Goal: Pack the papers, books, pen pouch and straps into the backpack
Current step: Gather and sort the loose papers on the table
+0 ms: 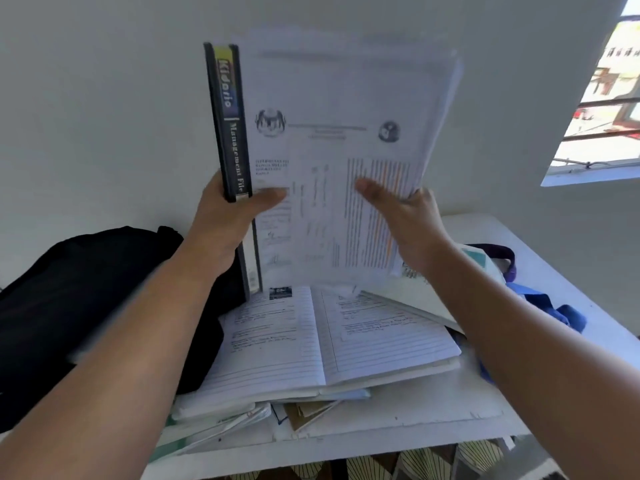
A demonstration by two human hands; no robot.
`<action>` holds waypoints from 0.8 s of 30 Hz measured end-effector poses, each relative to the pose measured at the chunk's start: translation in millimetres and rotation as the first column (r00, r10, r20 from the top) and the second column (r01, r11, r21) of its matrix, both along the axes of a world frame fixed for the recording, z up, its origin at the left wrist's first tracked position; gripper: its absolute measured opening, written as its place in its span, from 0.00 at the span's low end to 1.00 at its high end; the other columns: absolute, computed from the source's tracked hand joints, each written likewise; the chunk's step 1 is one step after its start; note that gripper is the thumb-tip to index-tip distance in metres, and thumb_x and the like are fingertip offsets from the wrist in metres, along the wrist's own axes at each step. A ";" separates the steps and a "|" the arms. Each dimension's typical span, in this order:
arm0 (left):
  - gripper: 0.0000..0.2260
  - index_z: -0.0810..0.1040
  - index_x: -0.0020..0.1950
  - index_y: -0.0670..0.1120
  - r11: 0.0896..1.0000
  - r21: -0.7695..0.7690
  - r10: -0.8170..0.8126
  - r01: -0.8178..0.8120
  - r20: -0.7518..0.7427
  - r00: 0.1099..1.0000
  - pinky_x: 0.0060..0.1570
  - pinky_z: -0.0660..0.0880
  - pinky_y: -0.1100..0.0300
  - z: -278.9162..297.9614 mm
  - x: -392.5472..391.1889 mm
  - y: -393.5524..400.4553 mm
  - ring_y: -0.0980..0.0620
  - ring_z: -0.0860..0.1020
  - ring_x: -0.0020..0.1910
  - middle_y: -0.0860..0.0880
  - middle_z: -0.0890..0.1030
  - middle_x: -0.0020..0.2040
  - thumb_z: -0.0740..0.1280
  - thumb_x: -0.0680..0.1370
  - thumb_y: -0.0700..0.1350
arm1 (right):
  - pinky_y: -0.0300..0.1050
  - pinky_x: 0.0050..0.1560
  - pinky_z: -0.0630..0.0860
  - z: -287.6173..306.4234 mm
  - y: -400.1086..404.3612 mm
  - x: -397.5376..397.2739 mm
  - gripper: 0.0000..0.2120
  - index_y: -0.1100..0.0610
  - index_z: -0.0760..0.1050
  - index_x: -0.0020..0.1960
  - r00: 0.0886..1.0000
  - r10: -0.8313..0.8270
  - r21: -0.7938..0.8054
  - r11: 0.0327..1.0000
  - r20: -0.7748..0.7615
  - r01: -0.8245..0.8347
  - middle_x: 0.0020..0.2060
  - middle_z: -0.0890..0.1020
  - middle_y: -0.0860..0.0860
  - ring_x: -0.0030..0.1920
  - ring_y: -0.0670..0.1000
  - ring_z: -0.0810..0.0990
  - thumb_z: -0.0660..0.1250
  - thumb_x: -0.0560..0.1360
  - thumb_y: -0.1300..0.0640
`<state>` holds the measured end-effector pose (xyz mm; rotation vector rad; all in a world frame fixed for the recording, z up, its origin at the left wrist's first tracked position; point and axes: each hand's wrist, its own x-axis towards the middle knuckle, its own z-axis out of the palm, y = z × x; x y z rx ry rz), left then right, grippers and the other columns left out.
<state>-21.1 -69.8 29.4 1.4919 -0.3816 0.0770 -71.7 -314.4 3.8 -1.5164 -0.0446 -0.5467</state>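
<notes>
I hold a thick sheaf of printed papers upright in the air, together with a black management file on its left side. My left hand grips the file's spine and the papers' left edge. My right hand holds the papers' lower right edge, thumb in front. The black backpack lies on the table at the left. An open lined notebook tops a pile of books and papers below my hands. Blue straps lie at the right.
The white table stands against a pale wall, its front edge near me. A white pouch-like item with a purple strap sits behind my right wrist. A window is at the upper right. Patterned floor shows below the table.
</notes>
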 end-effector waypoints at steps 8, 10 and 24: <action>0.24 0.84 0.61 0.43 0.998 -0.030 -0.060 0.054 -0.314 0.947 0.63 0.78 0.45 -69.8 4.0 -19.1 0.48 0.85 0.57 0.45 0.86 0.56 0.83 0.65 0.42 | 0.52 0.65 0.79 -62.7 -7.5 -8.7 0.20 0.47 0.84 0.56 0.976 0.106 0.061 0.993 -0.192 -0.096 0.53 0.88 0.44 0.57 0.46 0.86 0.81 0.65 0.47; 0.20 0.85 0.59 0.42 0.998 -0.022 -0.067 0.063 -0.280 0.958 0.59 0.80 0.47 -61.2 9.0 -22.8 0.48 0.85 0.55 0.45 0.87 0.55 0.81 0.68 0.38 | 0.53 0.63 0.80 -60.1 -10.2 -4.8 0.22 0.49 0.85 0.54 0.984 0.048 0.097 0.995 -0.171 -0.031 0.53 0.89 0.46 0.57 0.49 0.86 0.83 0.62 0.45; 0.46 0.65 0.67 0.52 0.898 0.170 0.437 -0.407 -0.215 0.873 0.64 0.75 0.49 -102.8 7.4 -48.2 0.46 0.74 0.65 0.47 0.73 0.66 0.84 0.58 0.65 | 0.61 0.59 0.83 -54.9 -14.0 9.9 0.15 0.53 0.85 0.54 0.974 -0.083 0.190 0.974 -0.210 0.124 0.49 0.89 0.50 0.53 0.54 0.88 0.82 0.70 0.52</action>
